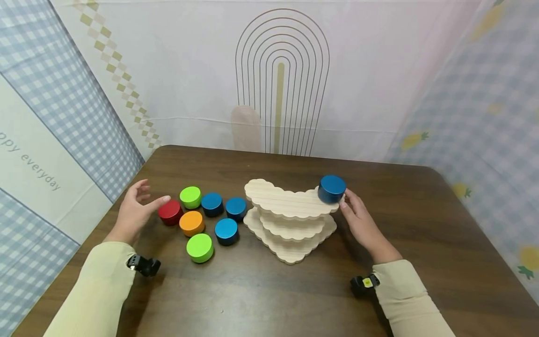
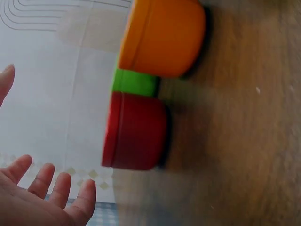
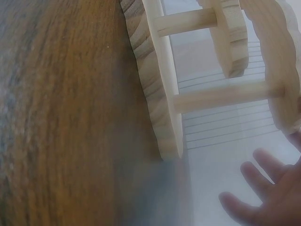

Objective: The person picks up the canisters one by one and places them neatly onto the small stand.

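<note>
1. Left hand [image 1: 134, 210]: fingers spread, empty, beside the red tin [image 1: 170, 212].
2. On the table [image 1: 261, 299]: green tins [image 1: 200, 247], orange tin [image 1: 192, 223], three blue tins [image 1: 226, 231].
3. Wooden stand [image 1: 290, 203], fourth blue tin [image 1: 331, 189] on its top tier's right end.
4. Right hand [image 1: 361, 222]: fingers loosely spread beside that; contact unclear.

The wooden stand [image 3: 153, 84] rested on the brown surface [image 3: 70, 117], posts [image 3: 225, 96] joining its base to the tiers [image 3: 233, 42]. The right hand [image 3: 275, 202] was at the stand's outermost tier, visible fingers spread. Pale, lined fabric [image 3: 230, 122] hung behind the stand.
</note>
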